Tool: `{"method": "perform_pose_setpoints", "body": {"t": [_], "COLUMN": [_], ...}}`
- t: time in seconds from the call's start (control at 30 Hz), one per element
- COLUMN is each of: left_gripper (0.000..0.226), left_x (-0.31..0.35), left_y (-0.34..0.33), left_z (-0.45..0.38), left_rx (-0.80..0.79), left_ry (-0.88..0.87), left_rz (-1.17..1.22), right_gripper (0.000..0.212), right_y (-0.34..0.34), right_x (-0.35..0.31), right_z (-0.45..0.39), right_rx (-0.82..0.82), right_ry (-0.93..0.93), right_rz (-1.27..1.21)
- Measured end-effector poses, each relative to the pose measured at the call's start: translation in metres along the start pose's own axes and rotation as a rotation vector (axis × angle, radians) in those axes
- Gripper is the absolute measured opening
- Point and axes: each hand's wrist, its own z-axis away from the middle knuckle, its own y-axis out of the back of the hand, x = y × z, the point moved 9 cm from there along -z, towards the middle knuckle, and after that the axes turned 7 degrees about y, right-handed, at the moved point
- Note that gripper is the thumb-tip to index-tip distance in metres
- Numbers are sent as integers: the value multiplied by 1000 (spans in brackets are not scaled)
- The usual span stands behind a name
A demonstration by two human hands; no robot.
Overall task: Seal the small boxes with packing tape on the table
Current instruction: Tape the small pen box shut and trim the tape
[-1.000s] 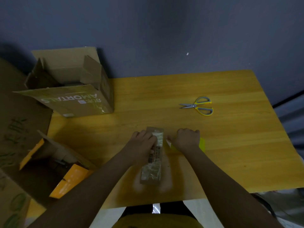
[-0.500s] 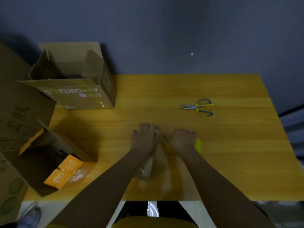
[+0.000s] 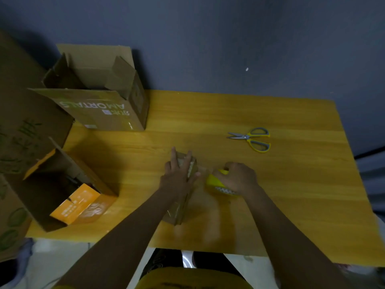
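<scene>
A: At the table's (image 3: 270,184) near centre, the box (image 3: 183,197) lies lengthwise away from the person, its far end under the left hand (image 3: 179,174). The fingers are straight and spread flat on the top face, pressing rather than gripping; this probably pins the box so that it does not slide while tape is drawn across it.

B: And the right hand (image 3: 237,178)?

A: Just right of the box, fingers curled round the yellow tape dispenser (image 3: 214,181). Its toothed edge shows below the hand, near the wrist. A faint clear strip seems to run from the dispenser toward the box's far end, but blur makes this uncertain.

B: Is the box sealed?

A: Glossy patches on its near end suggest tape already laid there. Whether the far end is closed cannot be told; the left hand covers it.

B: Why are the scissors (image 3: 250,138) so far off?

A: They lie shut, well apart to the far right, within reach of the right hand yet clear of the working area. The dispenser's teeth may make them unnecessary.

B: The cartons (image 3: 100,107) on the left?

A: One stands open at the far left corner; another (image 3: 68,197), lying on its side nearer the person, shows orange flaps. Both probably hold boxes waiting or done
</scene>
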Motion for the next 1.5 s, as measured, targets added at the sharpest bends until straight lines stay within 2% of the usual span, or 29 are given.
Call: {"method": "perform_pose_setpoints", "body": {"t": [0.07,0.13,0.2,0.27,0.4,0.5,0.57,0.67,0.87,0.93,1.03,1.23,1.3,1.4,1.5], "left_gripper": [81,100,118,118,101,98,98,106,120,120,115,108,105,98,96], "left_x": [-4,-11,-16,-21,-46,-75,-85,-94,-103,-101,-92,-95,-95,-95,-94], "left_y": [2,1,0,3,13,8,0,-4,16,23,24,19,19,20,17], "left_z": [-1,-5,-7,-9,-20,-24,-27,-37,-58,-61,-61,-65,-64,-63,-64], "left_rx": [-25,-85,-157,-165,-120,-121,-146,-186,-151,-104,-121,-183,-183,-194,-224], "left_ry": [2,11,15,12,8,121,156,135,-41,-109,-224,-238,-249,-265,-280], "left_rz": [64,104,128,166,402,714,775,667,138,96,25,31,11,6,20], "right_gripper": [68,53,58,62,54,40,37,42,48,39,31,42,47,43,54], "right_y": [-5,-10,-13,-11,13,22,24,26,35,34,31,35,38,50,45], "right_x": [21,29,31,23,-5,-43,-62,-72,-86,-93,-105,-115,-114,-90,-52], "right_z": [8,16,21,24,22,15,10,0,-9,-12,-16,-16,-12,-4,0], "right_rx": [-25,-2,79,157,217,102,80,102,72,71,37,70,90,162,112], "right_ry": [6,39,55,96,186,288,311,296,277,262,287,269,258,133,-12], "right_rz": [-231,-454,-573,-634,-650,-475,-354,-327,-414,-501,-632,-659,-609,-417,-198]}}
